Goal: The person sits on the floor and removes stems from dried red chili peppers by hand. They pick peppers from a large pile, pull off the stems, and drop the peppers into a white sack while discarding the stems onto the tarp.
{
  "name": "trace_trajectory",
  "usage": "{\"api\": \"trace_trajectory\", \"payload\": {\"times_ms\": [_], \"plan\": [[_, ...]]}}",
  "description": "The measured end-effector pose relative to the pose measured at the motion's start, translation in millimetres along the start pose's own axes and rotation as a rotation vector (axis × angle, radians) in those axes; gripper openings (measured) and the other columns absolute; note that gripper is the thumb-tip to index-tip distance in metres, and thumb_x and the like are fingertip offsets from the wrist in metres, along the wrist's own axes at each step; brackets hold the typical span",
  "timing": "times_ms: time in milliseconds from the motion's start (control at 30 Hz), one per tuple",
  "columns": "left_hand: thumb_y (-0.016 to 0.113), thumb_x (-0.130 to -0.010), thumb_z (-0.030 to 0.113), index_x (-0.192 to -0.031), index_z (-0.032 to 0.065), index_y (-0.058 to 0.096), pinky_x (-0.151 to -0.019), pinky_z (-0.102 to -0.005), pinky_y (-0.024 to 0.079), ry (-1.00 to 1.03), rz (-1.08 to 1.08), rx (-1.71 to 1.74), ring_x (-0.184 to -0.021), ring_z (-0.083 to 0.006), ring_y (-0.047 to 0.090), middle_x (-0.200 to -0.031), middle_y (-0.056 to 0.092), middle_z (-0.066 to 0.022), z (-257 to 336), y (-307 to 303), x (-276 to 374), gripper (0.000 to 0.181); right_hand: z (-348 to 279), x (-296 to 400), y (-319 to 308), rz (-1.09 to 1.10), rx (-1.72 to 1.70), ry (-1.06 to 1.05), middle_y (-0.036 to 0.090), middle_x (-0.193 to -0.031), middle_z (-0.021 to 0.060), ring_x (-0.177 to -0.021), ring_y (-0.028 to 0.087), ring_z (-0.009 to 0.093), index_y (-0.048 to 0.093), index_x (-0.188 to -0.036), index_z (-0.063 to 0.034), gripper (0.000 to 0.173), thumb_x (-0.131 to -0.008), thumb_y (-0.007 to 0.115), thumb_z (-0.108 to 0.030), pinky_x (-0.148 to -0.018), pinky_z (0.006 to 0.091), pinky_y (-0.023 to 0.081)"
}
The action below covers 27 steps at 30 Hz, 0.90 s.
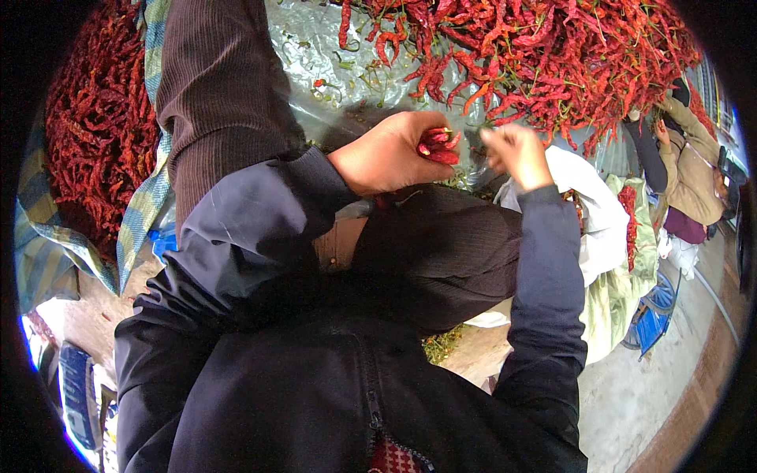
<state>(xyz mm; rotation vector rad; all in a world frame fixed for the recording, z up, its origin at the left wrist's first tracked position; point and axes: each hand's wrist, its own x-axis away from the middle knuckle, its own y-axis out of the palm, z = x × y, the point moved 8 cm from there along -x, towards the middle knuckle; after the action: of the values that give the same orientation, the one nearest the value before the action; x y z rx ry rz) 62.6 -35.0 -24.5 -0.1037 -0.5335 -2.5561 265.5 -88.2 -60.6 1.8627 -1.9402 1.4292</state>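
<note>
My left hand point(384, 151) is curled around a small bunch of red chillies point(439, 148), whose ends show at the opening between thumb and fingers. Just to the right of it, my right hand point(520, 154) has its thumb and fingers drawn together. Motion blurs its fingertips, so whether they pinch a stem cannot be told. Beyond both hands, a large heap of dried red chillies point(562, 65) with green stems lies on a clear plastic sheet point(331, 65). Loose green stems point(369, 80) are scattered over the sheet on the near left side of the heap.
On the left, a striped woven sack point(139, 236) holds more dark red chillies point(100, 130). White and pale green sacks point(612, 307) stand by my right forearm. Farther right are a blue wheeled cart point(653, 319) and another person point(695, 159) beside the heap.
</note>
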Motion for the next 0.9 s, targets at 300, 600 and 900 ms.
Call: {"api": "trace_trajectory", "payload": {"times_ms": [300, 600, 900], "plan": [[0.059, -0.091, 0.018, -0.096, 0.0007, 0.066, -0.055, -0.0262, 0.047, -0.388, 0.329, 0.372, -0.058, -0.0107, 0.058, -0.073, 0.063, -0.0021, -42, -23, -10, 0.019, -42, 12, 19, -0.120, -0.453, -0.005, 0.064, -0.070, 0.0080, -0.052, 0.057, 0.010, 0.062, -0.087, -0.0006, 0.016, -0.089, 0.062, -0.016, -0.046, 0.0228, 0.045], [0.057, -0.094, 0.019, -0.103, 0.0000, 0.062, -0.073, -0.0283, 0.052, -0.065, 0.093, 0.616, -0.082, -0.0145, 0.063, -0.091, 0.066, -0.0063, -19, -2, -27, 0.022, -77, 55, 47, -0.379, -0.292, -0.044, 0.062, -0.066, 0.0056, -0.049, 0.056, 0.009, 0.060, -0.087, -0.0012, 0.019, -0.090, 0.062, -0.020, -0.044, 0.0219, 0.044], [0.064, -0.090, 0.018, -0.084, 0.0039, 0.063, -0.048, -0.0205, 0.038, -0.122, 0.222, 0.280, -0.053, -0.0053, 0.049, -0.065, 0.056, 0.0013, -8, -18, -23, 0.015, -133, 27, 5, 0.177, 0.024, -0.446, 0.063, -0.076, -0.0004, -0.061, 0.055, 0.005, 0.065, -0.084, -0.0037, 0.016, -0.088, 0.064, -0.019, -0.053, 0.0206, 0.044]]}}
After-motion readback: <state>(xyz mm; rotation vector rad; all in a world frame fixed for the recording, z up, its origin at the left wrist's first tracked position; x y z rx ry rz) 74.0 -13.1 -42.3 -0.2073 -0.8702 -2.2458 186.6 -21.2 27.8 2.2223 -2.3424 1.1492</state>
